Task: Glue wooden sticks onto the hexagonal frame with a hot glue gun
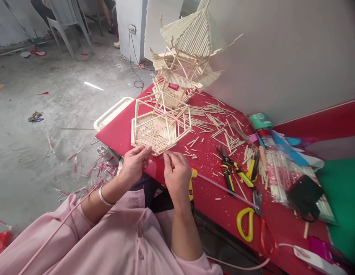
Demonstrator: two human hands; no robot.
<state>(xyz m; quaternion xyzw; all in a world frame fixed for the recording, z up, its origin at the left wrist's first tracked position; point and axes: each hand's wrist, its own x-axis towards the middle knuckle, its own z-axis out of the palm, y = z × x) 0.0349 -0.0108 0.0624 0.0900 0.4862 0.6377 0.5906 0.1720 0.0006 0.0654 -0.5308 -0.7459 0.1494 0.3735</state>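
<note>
A hexagonal frame of thin wooden sticks [160, 126] lies on the red table [120, 131] near its front corner. My left hand [135, 164] grips the frame's near edge, thumb on top. My right hand [177, 173] is closed beside it, fingertips pinched at the same edge; whatever it pinches is too small to make out. A yellow glue gun [191, 187] lies partly hidden under my right wrist. Behind the frame stands a tall tiered stick tower [185, 57] with slatted roofs.
Loose sticks [214, 122] litter the tabletop. Yellow-handled cutters [231, 170], yellow scissors [248, 217], a teal tube [260, 121] and packets of sticks [280, 172] lie to the right. A white wall stands behind. A white tray [112, 112] sits left of the table; scraps cover the floor.
</note>
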